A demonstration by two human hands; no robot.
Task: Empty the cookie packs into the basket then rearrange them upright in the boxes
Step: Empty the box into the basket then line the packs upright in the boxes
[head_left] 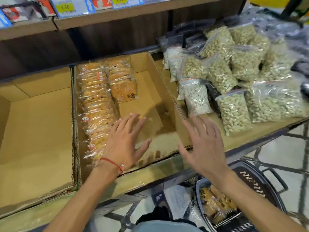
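Orange cookie packs (97,104) stand upright in a long row along the left wall of the middle cardboard box (168,91), with a shorter second row (122,81) beside it at the back. My left hand (124,143), with a red thread bracelet on the wrist, hovers with spread fingers over the front of that box, right beside the long row. My right hand (203,144) is spread over the box's front right corner and holds nothing. More cookie packs (215,203) lie in the dark basket (257,183) on the floor at the lower right.
A second cardboard box (33,131) with nothing in it sits to the left. Clear bags of nuts (234,76) are piled on the shelf to the right. A wooden shelf with price tags (65,7) runs overhead. Metal shelf legs stand on the tiled floor.
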